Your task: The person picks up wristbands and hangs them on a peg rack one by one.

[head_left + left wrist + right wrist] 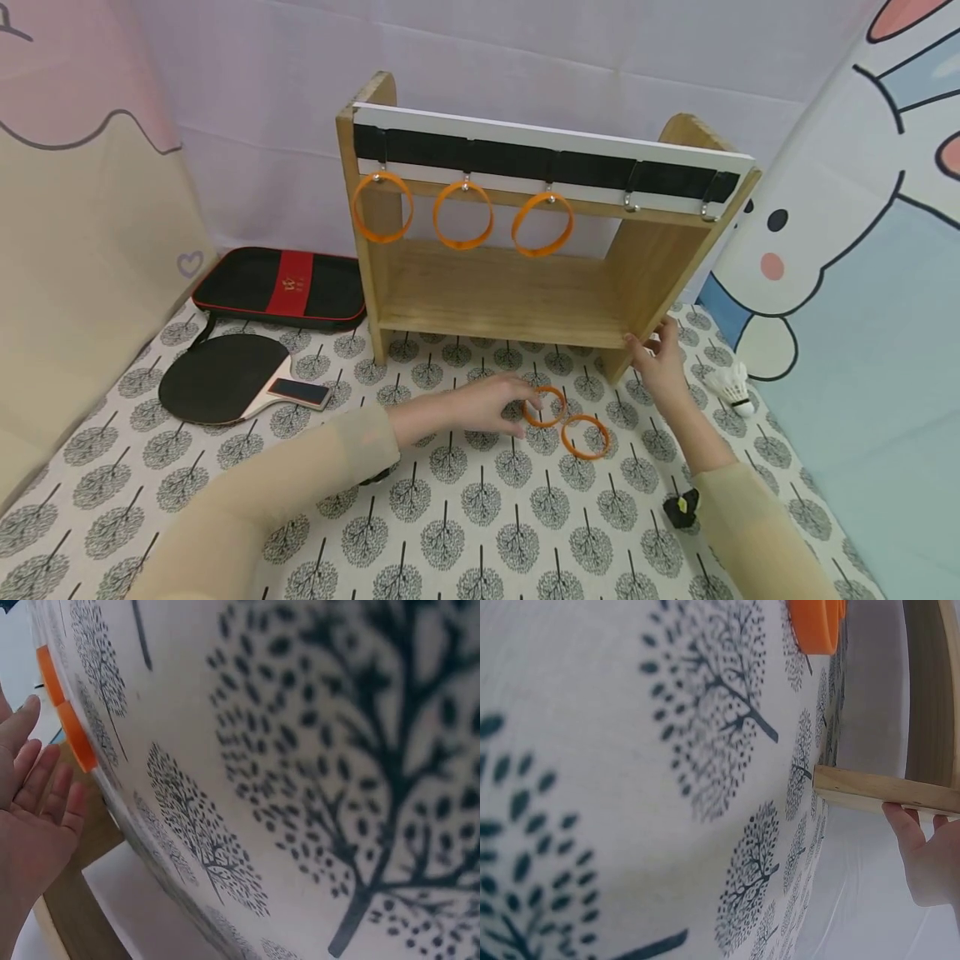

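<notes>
Orange rings hanging on hooks show only in the head view.

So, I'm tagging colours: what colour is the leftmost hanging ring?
Orange. The leftmost hanging ring shows best in the head view.

Someone is wearing plain, long sleeves of beige fabric.
The left sleeve is ending in a band-like cuff of slightly greyer shade, and a small dark piece is showing just beneath it; beside the opening of the right sleeve, a small, blocky black device is displaying a yellow-green mark. Beyond the fabric, the left hand and right hand are showing bare.
</notes>
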Available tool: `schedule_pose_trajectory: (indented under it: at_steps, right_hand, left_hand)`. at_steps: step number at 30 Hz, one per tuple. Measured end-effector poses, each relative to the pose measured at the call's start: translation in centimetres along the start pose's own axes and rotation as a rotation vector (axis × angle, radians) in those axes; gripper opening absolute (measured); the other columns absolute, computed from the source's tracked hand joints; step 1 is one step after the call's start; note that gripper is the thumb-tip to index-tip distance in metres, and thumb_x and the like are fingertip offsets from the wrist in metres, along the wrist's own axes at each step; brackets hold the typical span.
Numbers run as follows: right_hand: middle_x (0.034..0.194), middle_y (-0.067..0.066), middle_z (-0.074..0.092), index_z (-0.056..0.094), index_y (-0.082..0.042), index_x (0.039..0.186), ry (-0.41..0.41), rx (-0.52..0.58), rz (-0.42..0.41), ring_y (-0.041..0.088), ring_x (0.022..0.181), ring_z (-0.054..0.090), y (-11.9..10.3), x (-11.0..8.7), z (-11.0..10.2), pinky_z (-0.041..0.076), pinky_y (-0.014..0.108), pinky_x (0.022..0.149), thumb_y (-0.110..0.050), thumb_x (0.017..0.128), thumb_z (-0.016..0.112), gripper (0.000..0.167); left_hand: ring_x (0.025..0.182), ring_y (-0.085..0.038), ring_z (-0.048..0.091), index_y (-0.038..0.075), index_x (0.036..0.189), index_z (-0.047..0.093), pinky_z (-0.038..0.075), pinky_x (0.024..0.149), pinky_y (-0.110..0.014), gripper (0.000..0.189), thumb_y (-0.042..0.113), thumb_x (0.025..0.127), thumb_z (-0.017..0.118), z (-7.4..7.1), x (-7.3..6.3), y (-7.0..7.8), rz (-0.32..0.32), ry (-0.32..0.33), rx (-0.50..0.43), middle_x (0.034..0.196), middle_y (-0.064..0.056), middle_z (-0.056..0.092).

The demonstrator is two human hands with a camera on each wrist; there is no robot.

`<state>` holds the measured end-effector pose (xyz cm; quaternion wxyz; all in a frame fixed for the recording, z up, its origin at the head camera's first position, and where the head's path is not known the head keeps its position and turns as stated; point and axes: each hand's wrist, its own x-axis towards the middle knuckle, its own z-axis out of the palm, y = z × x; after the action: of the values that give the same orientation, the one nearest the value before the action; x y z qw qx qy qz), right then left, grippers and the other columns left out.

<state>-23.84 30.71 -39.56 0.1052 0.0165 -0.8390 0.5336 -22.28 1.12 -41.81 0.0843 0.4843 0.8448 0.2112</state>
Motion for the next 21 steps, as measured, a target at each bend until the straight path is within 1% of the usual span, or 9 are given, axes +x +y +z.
schedule_pose_trajectory:
  at_steps: [3, 4, 6, 8, 10, 11, 13, 17, 21]
  right_hand:
    - [0.145, 0.019, 0.029, 0.015, -0.013, 0.143, 0.0, -0.011, -0.005, 0.035, 0.124, 0.042, -0.1, -0.1, 0.0, 0.053, 0.026, 0.083, -0.024, 0.098, 0.05, 0.059]
    - [0.145, 0.019, 0.029, 0.015, -0.013, 0.143, 0.0, -0.013, -0.005, 0.035, 0.124, 0.042, -0.1, -0.1, 0.0, 0.053, 0.026, 0.083, -0.025, 0.098, 0.05, 0.059]
    - [0.145, 0.019, 0.029, 0.015, -0.012, 0.143, 0.0, -0.016, -0.008, 0.034, 0.123, 0.042, -0.2, -0.2, 0.0, 0.053, 0.024, 0.082, -0.026, 0.098, 0.05, 0.059]
    - [0.144, 0.019, 0.03, 0.015, -0.012, 0.143, 0.002, -0.014, -0.009, 0.033, 0.122, 0.043, -0.3, -0.3, 0.0, 0.053, 0.021, 0.081, -0.027, 0.098, 0.05, 0.058]
    - [0.143, 0.018, 0.03, 0.016, -0.011, 0.142, 0.006, -0.008, -0.012, 0.031, 0.12, 0.044, -0.3, -0.4, 0.1, 0.052, 0.019, 0.08, -0.026, 0.098, 0.05, 0.058]
    - [0.143, 0.018, 0.03, 0.016, -0.011, 0.142, 0.008, -0.009, -0.014, 0.03, 0.12, 0.044, -0.3, -0.4, 0.1, 0.052, 0.018, 0.079, -0.026, 0.098, 0.05, 0.057]
    - [0.143, 0.017, 0.031, 0.017, -0.012, 0.142, 0.011, -0.005, -0.017, 0.029, 0.12, 0.044, -0.2, -0.4, 0.1, 0.052, 0.017, 0.078, -0.025, 0.098, 0.05, 0.057]
    - [0.144, 0.018, 0.029, 0.016, -0.012, 0.143, 0.003, -0.001, -0.015, 0.03, 0.121, 0.043, -0.3, -0.3, 0.1, 0.052, 0.018, 0.079, -0.024, 0.098, 0.05, 0.057]
    - [0.144, 0.02, 0.029, 0.016, -0.01, 0.143, -0.007, 0.019, -0.003, 0.03, 0.12, 0.042, -1.2, -0.6, 0.1, 0.053, 0.024, 0.082, -0.018, 0.098, 0.05, 0.058]
  left_hand:
    - [0.131, -0.022, 0.044, 0.015, 0.122, 0.06, 0.018, 0.117, -0.044, 0.051, 0.032, 0.077, 0.075, 0.2, 0.3, -0.5, 0.003, -0.017, 0.014, 0.128, 0.003, 0.058]
    - [0.128, -0.019, 0.047, 0.015, 0.122, 0.06, 0.018, 0.117, -0.043, 0.05, 0.032, 0.077, 0.075, 0.3, 0.4, -0.6, 0.007, -0.022, 0.012, 0.127, 0.004, 0.059]
    - [0.119, -0.014, 0.052, 0.016, 0.12, 0.061, 0.025, 0.115, -0.038, 0.048, 0.031, 0.077, 0.075, 0.4, 0.5, -0.8, 0.016, -0.036, 0.006, 0.122, 0.007, 0.061]
    - [0.11, -0.009, 0.054, 0.017, 0.119, 0.062, 0.033, 0.11, -0.032, 0.045, 0.029, 0.078, 0.075, 0.5, 0.5, -0.9, 0.019, -0.059, -0.015, 0.117, 0.009, 0.063]
    - [0.103, -0.006, 0.054, 0.017, 0.117, 0.063, 0.04, 0.101, -0.024, 0.041, 0.025, 0.078, 0.076, 0.5, 0.4, -0.8, 0.021, -0.078, -0.043, 0.112, 0.011, 0.063]
    - [0.101, -0.005, 0.054, 0.017, 0.116, 0.064, 0.042, 0.095, -0.021, 0.04, 0.023, 0.079, 0.076, 0.6, 0.3, -0.7, 0.022, -0.084, -0.055, 0.11, 0.011, 0.063]
    - [0.099, -0.005, 0.054, 0.016, 0.114, 0.065, 0.043, 0.092, -0.018, 0.037, 0.018, 0.079, 0.075, 0.5, 0.2, -0.6, 0.026, -0.092, -0.074, 0.107, 0.01, 0.063]
    - [0.093, -0.004, 0.054, 0.014, 0.11, 0.066, 0.043, 0.087, -0.016, 0.032, 0.011, 0.079, 0.075, 0.5, 0.1, -0.4, 0.038, -0.086, -0.094, 0.1, 0.009, 0.063]
    - [0.089, -0.002, 0.052, 0.015, 0.106, 0.067, 0.044, 0.083, -0.013, 0.03, 0.009, 0.078, 0.075, 0.6, 0.1, -0.6, 0.033, -0.058, -0.095, 0.095, 0.011, 0.061]
